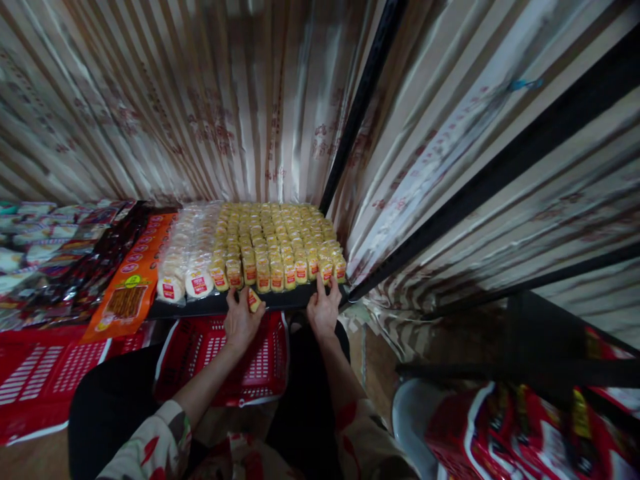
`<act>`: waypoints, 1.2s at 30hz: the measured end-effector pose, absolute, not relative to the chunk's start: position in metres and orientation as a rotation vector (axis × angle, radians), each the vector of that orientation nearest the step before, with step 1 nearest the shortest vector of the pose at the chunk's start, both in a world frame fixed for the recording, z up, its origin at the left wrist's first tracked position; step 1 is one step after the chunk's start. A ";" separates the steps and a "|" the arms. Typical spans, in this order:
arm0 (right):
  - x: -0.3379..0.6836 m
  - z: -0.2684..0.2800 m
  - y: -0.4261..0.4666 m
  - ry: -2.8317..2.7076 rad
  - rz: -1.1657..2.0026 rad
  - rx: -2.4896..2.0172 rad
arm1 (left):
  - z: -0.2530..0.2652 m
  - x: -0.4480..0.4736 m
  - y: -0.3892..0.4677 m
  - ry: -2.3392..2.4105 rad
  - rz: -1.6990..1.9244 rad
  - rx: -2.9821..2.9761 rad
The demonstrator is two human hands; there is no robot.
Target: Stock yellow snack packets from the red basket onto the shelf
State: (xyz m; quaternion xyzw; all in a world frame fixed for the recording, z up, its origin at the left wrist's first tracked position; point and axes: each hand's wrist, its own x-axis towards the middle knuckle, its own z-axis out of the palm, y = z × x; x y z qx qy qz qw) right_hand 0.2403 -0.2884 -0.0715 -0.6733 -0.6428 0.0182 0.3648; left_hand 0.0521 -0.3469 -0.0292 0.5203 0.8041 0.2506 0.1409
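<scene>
Rows of small yellow wrapped snack packs point(276, 243) with red labels stand packed together on a dark shelf point(200, 306). My left hand point(241, 321) is closed on one such yellow snack pack point(254, 301), tilted, just in front of the front row. Further right, my right hand point(324, 312) reaches up to the right end of that row. Its fingers are apart, and the fingertips are at or touching the front packs. Round white packs point(199, 283) with red labels sit left of the yellow ones.
An orange snack bag point(125, 293) overhangs the shelf edge, beside dark and white packets on the left. Below are a red basket point(220, 360) and another red basket point(30, 380). Black frame bars point(425, 227) and a striped curtain point(240, 100) close in the back and right.
</scene>
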 end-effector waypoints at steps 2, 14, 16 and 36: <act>0.239 -0.072 -0.286 -1.631 0.049 -1.757 | -0.033 0.050 -0.346 2.289 0.782 1.522; 0.239 -0.068 -0.287 -1.534 0.112 -1.709 | -0.057 0.044 -0.352 2.187 1.137 1.630; 0.240 -0.068 -0.286 -1.535 0.113 -1.705 | -0.059 0.044 -0.351 2.194 1.134 1.630; 0.239 -0.069 -0.284 -1.491 0.194 -1.698 | -0.038 0.068 -0.362 2.065 1.257 1.508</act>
